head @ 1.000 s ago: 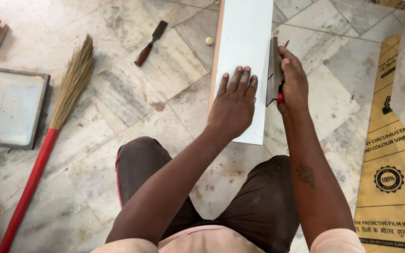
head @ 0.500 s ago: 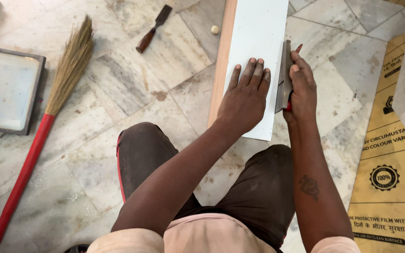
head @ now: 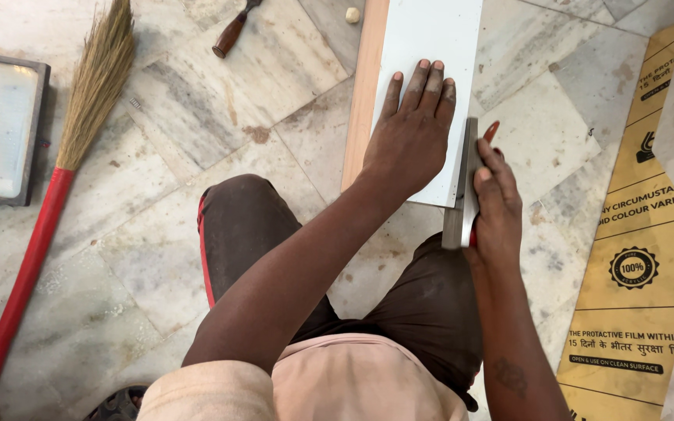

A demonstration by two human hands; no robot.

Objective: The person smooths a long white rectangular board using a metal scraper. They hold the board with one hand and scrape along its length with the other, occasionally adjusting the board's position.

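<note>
The white board lies flat on the marble floor, its near end between the knees. The left hand presses open-palmed on it; the right hand grips what looks like a flat metal blade against its right edge.

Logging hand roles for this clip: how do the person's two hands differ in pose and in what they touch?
The left hand lies flat, palm down, fingers spread on the white board; the right hand is curled around a flat metal blade tool. The left hand rests on the board's face, while the right hand works at the board's right edge, holding the tool on edge against it. Both are bare and sit near the board's near end.
</note>
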